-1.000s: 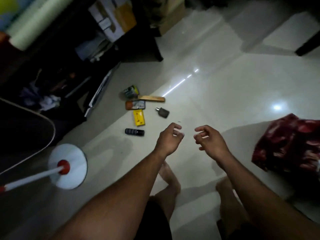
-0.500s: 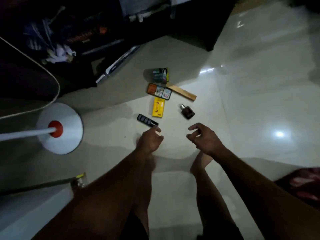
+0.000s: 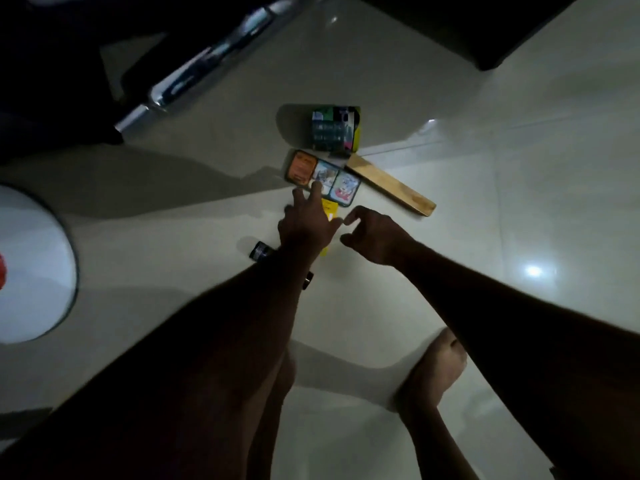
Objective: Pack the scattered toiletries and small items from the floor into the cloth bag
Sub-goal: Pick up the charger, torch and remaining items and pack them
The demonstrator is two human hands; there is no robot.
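While the flat picture tin (image 3: 322,178) lies on the floor (image 3: 519,209) between the printed box (image 3: 335,132) and the yellow packet (image 3: 329,211), my left hand (image 3: 306,225) reaches over it, fingers spread straight, tips at its near edge, holding nothing. Right hand (image 3: 375,237) hovers just beside, loosely curled, empty; whatever sits under it is hidden. Best move, I think: thumb under the tin's near edge, fingers on top, lift flat clear of the wooden stick (image 3: 391,187), then the black tube (image 3: 260,251); bag's out of view.

Orange-blue picture tin (image 3: 322,177); yellow packet (image 3: 329,208); tan wooden stick (image 3: 391,189).
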